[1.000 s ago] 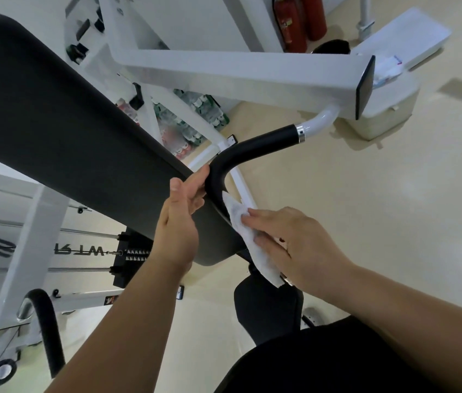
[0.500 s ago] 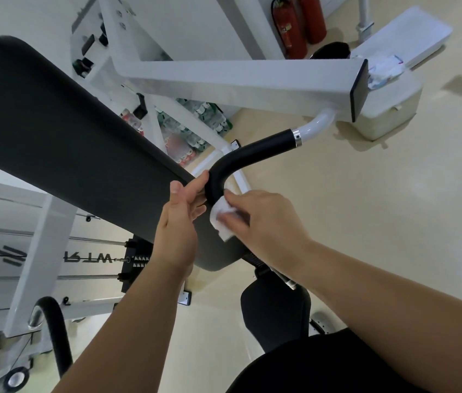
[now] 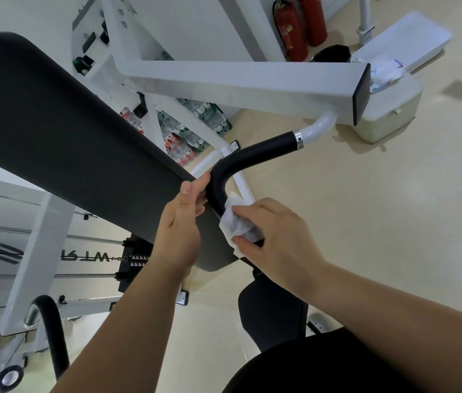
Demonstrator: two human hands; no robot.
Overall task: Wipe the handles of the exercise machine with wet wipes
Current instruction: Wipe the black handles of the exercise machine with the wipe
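Note:
A black curved handle (image 3: 255,154) hangs from the machine's white arm (image 3: 241,80) in the middle of the view. My right hand (image 3: 278,239) wraps a white wet wipe (image 3: 234,222) around the handle's lower straight part, below the bend. My left hand (image 3: 181,222) rests against the edge of the black back pad (image 3: 68,131), its fingertips touching the handle at the bend. A second black handle (image 3: 51,330) shows at the lower left.
The black seat (image 3: 272,316) sits below my hands. The weight stack (image 3: 133,262) and white frame (image 3: 36,251) stand at the left. Two red fire extinguishers (image 3: 300,24), a white bin (image 3: 391,114) with a wipes pack (image 3: 385,72) and stacked bottles (image 3: 190,134) lie beyond.
My right hand brought the loose wipe up to the handle and closed around it, bunching the wipe on the lower grip. My left hand stayed at the pad's edge.

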